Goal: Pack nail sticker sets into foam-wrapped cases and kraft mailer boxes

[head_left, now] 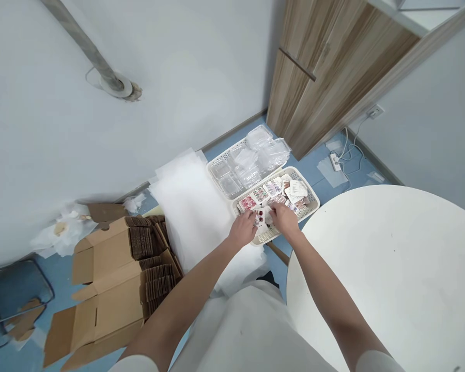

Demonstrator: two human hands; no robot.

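Observation:
A cream perforated plastic basket (pixel 313 204) holds several small white cards carrying coloured pieces in red, pink, green and purple. My left hand (pixel 243 229) is at the basket's near left side, its fingers closed on a white card (pixel 261 216) with dark red pieces. Across from it, my right hand (pixel 284 218) bends over the basket with fingertips pinched together beside that card. What the right fingers grip, if anything, is too small to make out. Behind lies a second cream basket (pixel 213 170) filled with clear plastic packaging (pixel 248 163).
White sheets (pixel 194 206) lie stacked left of the baskets. Flattened brown cardboard boxes (pixel 112 279) are farther left, near a blue chair (pixel 19 289). A round white table (pixel 391 268) stands at right. A wooden cabinet (pixel 313 67) and power strip (pixel 335 161) are behind.

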